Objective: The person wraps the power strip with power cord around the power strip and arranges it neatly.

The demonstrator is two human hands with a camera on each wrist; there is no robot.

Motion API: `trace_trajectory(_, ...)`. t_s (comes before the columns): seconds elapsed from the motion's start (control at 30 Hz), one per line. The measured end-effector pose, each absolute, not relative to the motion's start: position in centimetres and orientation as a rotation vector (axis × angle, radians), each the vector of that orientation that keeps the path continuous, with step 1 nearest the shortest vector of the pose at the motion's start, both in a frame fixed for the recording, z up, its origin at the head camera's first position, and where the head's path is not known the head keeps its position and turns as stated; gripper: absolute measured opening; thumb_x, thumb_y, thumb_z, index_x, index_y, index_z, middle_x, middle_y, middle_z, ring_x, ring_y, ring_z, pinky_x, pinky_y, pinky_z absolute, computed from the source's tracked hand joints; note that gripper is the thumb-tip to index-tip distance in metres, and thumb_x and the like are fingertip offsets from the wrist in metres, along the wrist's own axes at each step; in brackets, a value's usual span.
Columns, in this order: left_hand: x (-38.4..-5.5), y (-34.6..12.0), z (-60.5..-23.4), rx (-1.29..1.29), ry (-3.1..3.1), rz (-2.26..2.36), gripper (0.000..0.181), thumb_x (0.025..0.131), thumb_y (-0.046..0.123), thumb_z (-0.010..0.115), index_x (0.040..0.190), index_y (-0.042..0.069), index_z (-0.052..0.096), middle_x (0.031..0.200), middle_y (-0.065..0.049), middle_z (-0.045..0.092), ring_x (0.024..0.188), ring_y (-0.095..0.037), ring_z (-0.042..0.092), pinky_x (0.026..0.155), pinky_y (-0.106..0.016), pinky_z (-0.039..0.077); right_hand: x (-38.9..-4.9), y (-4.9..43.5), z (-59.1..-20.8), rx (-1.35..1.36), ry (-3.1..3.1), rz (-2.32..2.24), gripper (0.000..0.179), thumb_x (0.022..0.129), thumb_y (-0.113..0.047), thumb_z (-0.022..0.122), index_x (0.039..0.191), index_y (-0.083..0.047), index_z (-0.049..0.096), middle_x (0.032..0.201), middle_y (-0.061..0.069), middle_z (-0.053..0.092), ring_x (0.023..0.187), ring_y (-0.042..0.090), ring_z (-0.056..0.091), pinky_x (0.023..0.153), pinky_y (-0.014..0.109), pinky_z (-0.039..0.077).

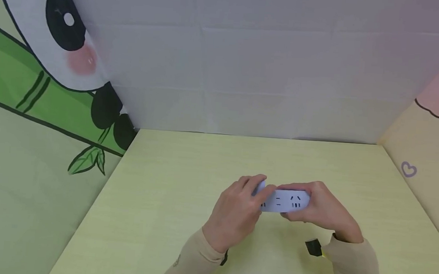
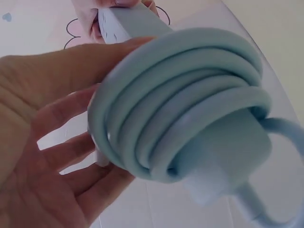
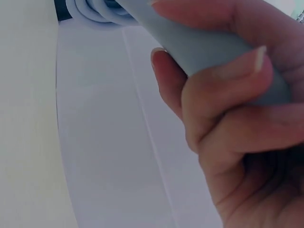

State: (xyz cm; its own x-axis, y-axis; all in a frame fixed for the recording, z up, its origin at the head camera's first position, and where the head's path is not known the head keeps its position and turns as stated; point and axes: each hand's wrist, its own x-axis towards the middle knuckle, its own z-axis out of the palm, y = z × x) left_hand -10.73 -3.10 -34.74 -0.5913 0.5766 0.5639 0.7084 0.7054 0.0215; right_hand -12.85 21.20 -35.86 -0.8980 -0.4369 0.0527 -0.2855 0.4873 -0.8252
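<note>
A white power strip [image 1: 285, 201] is held up over the table, its socket face turned toward the head camera. My right hand [image 1: 327, 208] grips one end of it, with the thumb and fingers bent around its sides, as the right wrist view also shows. Around the other end, the strip's thick cord [image 2: 175, 104] is wrapped in several turns, and a loop of it hangs off to the side in the left wrist view. My left hand [image 1: 235, 210] holds this wound end, thumb on one side and fingers curled around the other. In the head view that hand hides most of the cord.
Under the hands lies a pale yellow tabletop [image 1: 155, 183]. A plain whitish panel [image 1: 247, 71] rises at its back edge. Printed walls stand at both sides, with a green bamboo drawing [image 1: 54, 91] on the left and a small heart [image 1: 409, 169] on the right.
</note>
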Motion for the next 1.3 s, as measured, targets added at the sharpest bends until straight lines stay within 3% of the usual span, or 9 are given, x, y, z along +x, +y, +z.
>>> trace_trajectory(0.3,-11.7,-2.5,-36.6,-0.923,-2.545,-0.12,0.05,0.073,0.012,0.083,0.12,0.018,0.066,0.114,-0.007,0.063,0.099,-0.022,0.064,0.081,-0.028,0.058,-14.3,20.3,-38.8,-0.512,2.415,-1.411,0.046,0.076,-0.014,0.088,0.119,-0.01,0.072,0.09,0.01,0.072,0.059,0.017,0.061,0.042,0.029,0.048)
trace_trajectory(0.47,-13.2,-2.3,-38.7,-0.928,-2.705,0.012,0.043,0.076,0.018,0.085,0.115,0.018,0.068,0.103,-0.004,0.065,0.088,-0.019,0.061,0.076,-0.027,0.055,-15.3,19.3,-42.7,-0.465,2.257,-1.466,0.043,0.079,-0.011,0.085,0.119,-0.004,0.069,0.089,0.013,0.069,0.051,0.016,0.057,0.044,0.028,0.049)
trace_trajectory(0.6,-14.2,-2.1,-40.2,-0.974,-2.854,0.056,0.039,0.078,0.02,0.083,0.115,0.02,0.07,0.101,-0.002,0.065,0.088,-0.018,0.057,0.079,-0.028,0.053,-15.4,19.0,-45.4,-0.489,2.326,-1.362,0.04,0.079,-0.017,0.086,0.113,-0.004,0.07,0.093,0.008,0.07,0.068,0.016,0.063,0.061,0.029,0.055)
trace_trajectory(0.73,-14.6,-1.2,-41.2,-0.997,-2.967,0.112,0.045,0.078,0.024,0.081,0.122,0.024,0.068,0.111,-0.001,0.063,0.099,-0.02,0.055,0.086,-0.031,0.05,-15.1,19.4,-46.3,-0.57,2.621,-1.099,0.042,0.072,-0.026,0.09,0.108,-0.01,0.075,0.098,-0.001,0.069,0.086,0.016,0.058,0.073,0.027,0.048)
trace_trajectory(0.83,-14.8,-0.5,-42.0,-0.993,-3.039,0.196,0.05,0.079,0.032,0.08,0.127,0.028,0.065,0.118,0.0,0.062,0.108,-0.02,0.054,0.091,-0.034,0.049,-14.8,19.3,-46.5,-0.596,2.777,-0.923,0.049,0.068,-0.026,0.093,0.111,-0.01,0.077,0.105,0.0,0.064,0.096,0.018,0.052,0.077,0.03,0.046)
trace_trajectory(1.07,-15.2,-0.7,-42.6,-0.981,-3.057,0.214,0.063,0.074,0.045,0.083,0.131,0.032,0.062,0.122,0.004,0.064,0.118,-0.02,0.056,0.104,-0.043,0.045,-14.1,18.5,-46.1,-0.582,2.818,-0.767,0.068,0.071,-0.029,0.092,0.127,0.001,0.067,0.109,0.006,0.059,0.095,0.018,0.051,0.077,0.032,0.046)
trace_trajectory(1.3,-15.4,-1.8,-41.8,-1.064,-3.019,0.068,0.074,0.075,0.063,0.078,0.141,0.035,0.056,0.138,0.005,0.059,0.129,-0.019,0.051,0.11,-0.044,0.041,-13.5,18.6,-45.2,-0.624,2.82,-0.771,0.079,0.07,-0.036,0.092,0.133,0.0,0.063,0.112,0.008,0.061,0.094,0.018,0.052,0.076,0.03,0.045)
